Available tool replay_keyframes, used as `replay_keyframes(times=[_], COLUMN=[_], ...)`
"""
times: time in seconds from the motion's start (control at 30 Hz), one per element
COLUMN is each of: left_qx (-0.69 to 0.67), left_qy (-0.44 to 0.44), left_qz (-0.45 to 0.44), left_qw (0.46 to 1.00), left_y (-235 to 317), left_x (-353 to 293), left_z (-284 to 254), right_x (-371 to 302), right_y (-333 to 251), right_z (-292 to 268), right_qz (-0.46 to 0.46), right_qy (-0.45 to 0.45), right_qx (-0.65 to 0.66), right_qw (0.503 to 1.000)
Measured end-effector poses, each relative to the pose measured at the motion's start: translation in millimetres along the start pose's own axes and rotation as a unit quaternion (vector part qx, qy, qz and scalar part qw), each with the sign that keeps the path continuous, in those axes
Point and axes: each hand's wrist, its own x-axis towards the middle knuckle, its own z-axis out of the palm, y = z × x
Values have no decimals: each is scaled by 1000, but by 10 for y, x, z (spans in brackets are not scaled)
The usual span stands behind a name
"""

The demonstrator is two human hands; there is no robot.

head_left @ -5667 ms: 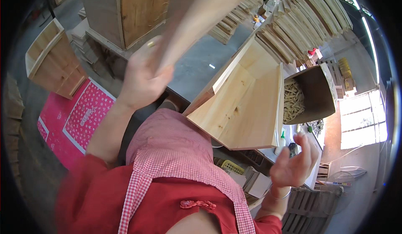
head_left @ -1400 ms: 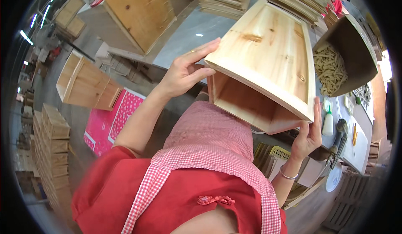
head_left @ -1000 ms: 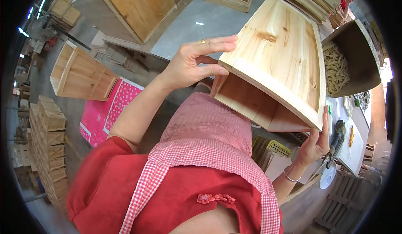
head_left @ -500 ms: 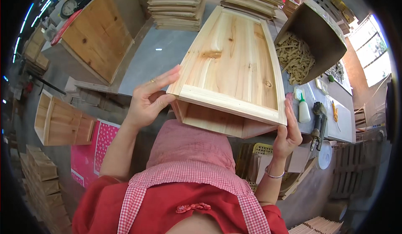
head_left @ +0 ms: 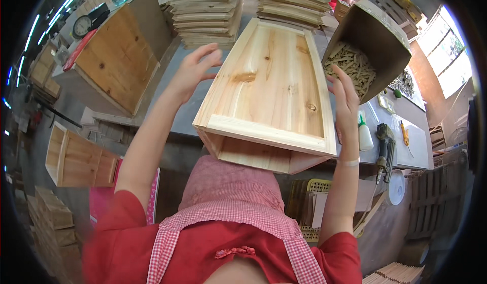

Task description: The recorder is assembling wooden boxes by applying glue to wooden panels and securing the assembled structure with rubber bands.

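A pale wooden box [head_left: 276, 88] with a framed, knotty panel on top lies on the grey worktable, its open end facing me and jutting over the near edge. My left hand [head_left: 194, 72] hovers beside the box's left side, fingers spread, holding nothing. Along the right side, my right hand [head_left: 347, 104] is raised with its fingers stretched out. Whether that hand touches the box's edge I cannot tell. Behind my right fingers, a tilted cardboard carton [head_left: 378, 45] holds many small wooden strips [head_left: 351, 65].
Stacks of wooden panels [head_left: 205, 12] stand at the back. A white bottle [head_left: 364, 136], a power tool [head_left: 385, 149] and an orange-handled tool [head_left: 405, 134] lie to the right. At left are a large wooden case [head_left: 119, 55] and another wooden box [head_left: 83, 157].
My hands have let go of the box's near corners and moved farther along its sides. The box now sits slightly farther left and lower in view.
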Motion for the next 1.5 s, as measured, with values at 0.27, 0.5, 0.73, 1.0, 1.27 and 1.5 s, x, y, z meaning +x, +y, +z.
replay_keyframes(times=[0.27,0.5,0.73,1.0,1.27,1.5], left_qx=[222,179,283,357,281,276], left_qy=[-53,-40,-27,6,-43,-29], left_qz=[18,52,114,166,45,59], left_qw=[973,982,952,919,958,959], left_y=[-153,-137,-224,-222,-106,-101], left_x=[850,812,927,919,879,926], left_z=[361,405,350,376,394,408], right_x=[827,969,1001,947,916,-423], right_y=[534,175,290,351,359,1493], right_z=[185,296,346,372,290,-595], right_qz=[90,128,103,81,117,128], right_qy=[-81,-142,-91,-69,-40,70], right_qx=[-239,-331,-311,-308,-198,-575], right_qw=[963,924,940,945,972,805])
